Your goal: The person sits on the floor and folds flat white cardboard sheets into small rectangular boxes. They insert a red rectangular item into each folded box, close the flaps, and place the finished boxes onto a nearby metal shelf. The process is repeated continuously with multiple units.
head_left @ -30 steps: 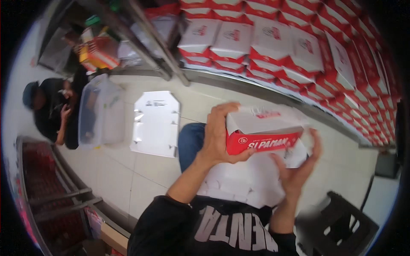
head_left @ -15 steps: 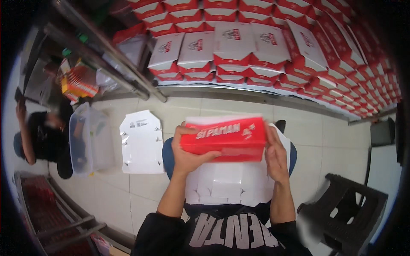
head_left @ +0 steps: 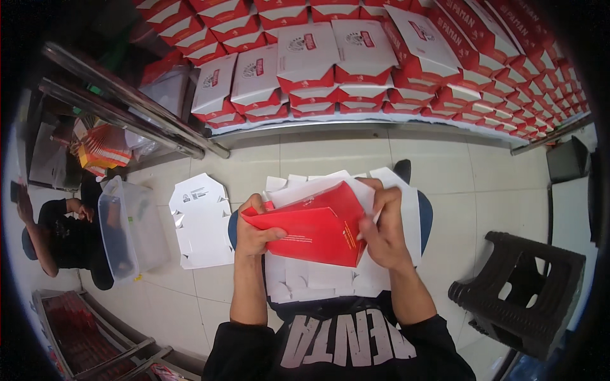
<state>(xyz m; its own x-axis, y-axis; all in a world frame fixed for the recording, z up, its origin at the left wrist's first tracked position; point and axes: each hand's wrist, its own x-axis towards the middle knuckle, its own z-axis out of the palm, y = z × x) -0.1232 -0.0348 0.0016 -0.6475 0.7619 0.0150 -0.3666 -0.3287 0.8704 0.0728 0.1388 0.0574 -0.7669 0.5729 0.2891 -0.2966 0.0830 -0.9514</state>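
Observation:
A red-and-white cardboard box [head_left: 305, 235], partly folded, is held tilted over my lap. My left hand [head_left: 255, 230] grips its left end, thumb across the red front panel. At the right end my right hand [head_left: 386, 228] has its fingers closed round the box's edge and white flap, the thumb bent against the red side. The box's inside is mostly hidden from here. Beneath it, flat white box blanks [head_left: 305, 282] lie across my thighs.
Another flat white blank [head_left: 202, 222] lies on the floor to the left, beside a clear plastic tub [head_left: 136, 238]. Stacked red-and-white boxes [head_left: 308, 54] fill a low shelf ahead. A black stool [head_left: 518, 292] stands at right. Another person [head_left: 63, 228] sits far left.
The box has turned and tilted, now showing a different red panel and its angled side. My right hand has gone from lying flat against its end to gripping the edge.

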